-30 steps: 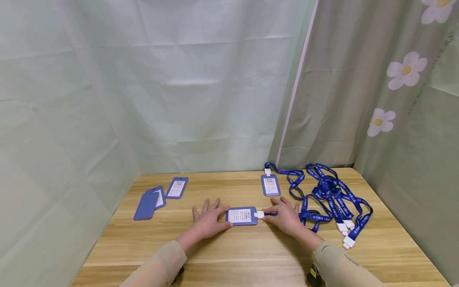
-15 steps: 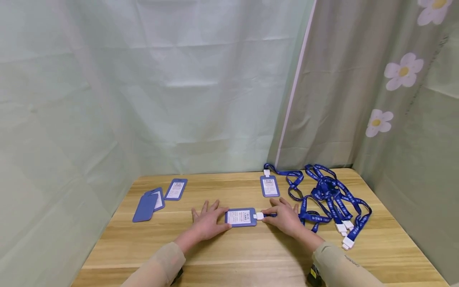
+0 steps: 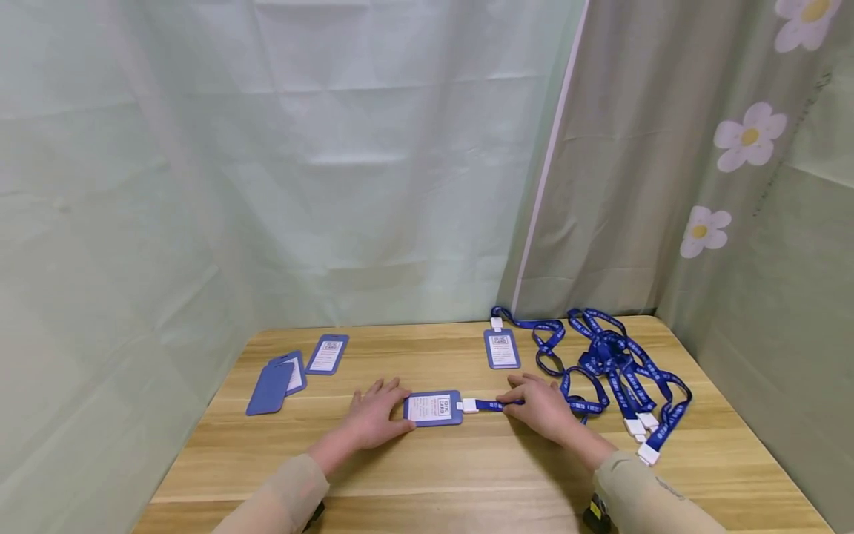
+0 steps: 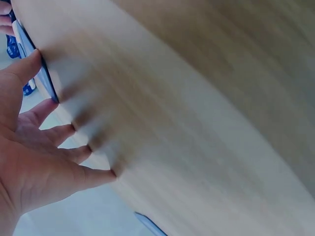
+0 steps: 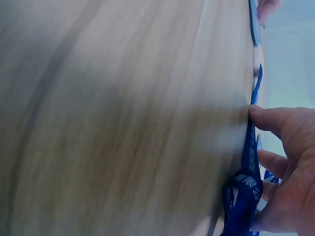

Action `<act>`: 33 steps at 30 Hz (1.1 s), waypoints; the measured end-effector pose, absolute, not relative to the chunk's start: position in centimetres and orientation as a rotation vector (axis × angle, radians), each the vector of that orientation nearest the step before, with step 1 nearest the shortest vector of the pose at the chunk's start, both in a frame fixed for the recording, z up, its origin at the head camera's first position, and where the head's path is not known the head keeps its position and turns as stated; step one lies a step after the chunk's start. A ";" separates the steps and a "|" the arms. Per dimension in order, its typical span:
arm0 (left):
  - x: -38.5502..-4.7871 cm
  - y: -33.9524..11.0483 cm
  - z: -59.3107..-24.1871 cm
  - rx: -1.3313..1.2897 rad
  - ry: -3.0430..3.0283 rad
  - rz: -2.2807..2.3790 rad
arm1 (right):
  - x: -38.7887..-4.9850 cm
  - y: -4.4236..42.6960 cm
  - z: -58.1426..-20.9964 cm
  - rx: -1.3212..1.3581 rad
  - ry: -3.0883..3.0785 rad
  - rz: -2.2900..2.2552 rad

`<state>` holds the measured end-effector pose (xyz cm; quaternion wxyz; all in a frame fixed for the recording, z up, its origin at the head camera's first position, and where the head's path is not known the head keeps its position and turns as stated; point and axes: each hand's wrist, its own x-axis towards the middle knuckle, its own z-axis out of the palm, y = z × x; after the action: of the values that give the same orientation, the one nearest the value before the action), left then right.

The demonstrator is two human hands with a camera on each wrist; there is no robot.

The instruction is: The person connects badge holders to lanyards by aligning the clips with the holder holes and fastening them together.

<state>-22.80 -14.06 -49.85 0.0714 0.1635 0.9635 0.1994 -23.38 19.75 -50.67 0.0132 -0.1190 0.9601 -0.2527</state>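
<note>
on a wooden bench (image 3: 434, 482), we see a blue card (image 3: 432, 408) lying flat, face up and sideways, between our two hands. a white clip (image 3: 470, 406) meets its right end, and from that a blue strap (image 3: 489, 406) runs straight to our right hand (image 3: 542, 404), where thumb and forefinger pinch it. our left hand (image 3: 377, 417) holds the card's left end between thumb and forefinger, its other fingers spread on the bench. beyond our right hand the strap falls into loops. farther back lies a spare card (image 3: 502, 348), clipped to a second strap (image 3: 523, 323); three loose cards (image 3: 327, 354) lie to the left, two of them overlapping, and heaped straps (image 3: 606, 348) to the right.

to do this well, we judge it best to draw the strap gently, in line with the card, so that the clip is not bent, while the left hand only steadies. the strap should lie flat and untwisted. we cannot tell whether its loops snag the second strap, so a slow pull seems safer.
</note>
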 end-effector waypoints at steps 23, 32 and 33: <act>-23.2 -18.7 -49.9 0.257 3.047 0.394 | -22.7 22.1 -50.9 -0.451 3.155 -0.581; -23.8 -16.6 -50.1 0.132 3.092 0.312 | -22.5 20.1 -51.0 -0.517 3.090 -0.540; -23.8 -16.3 -50.1 0.111 3.096 0.314 | -22.6 19.8 -51.0 -0.524 3.084 -0.531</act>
<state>-23.82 -16.27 -50.05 0.0137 0.0358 0.9942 0.1008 -22.57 19.79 -51.01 -0.0158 -0.1652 0.9718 -0.1674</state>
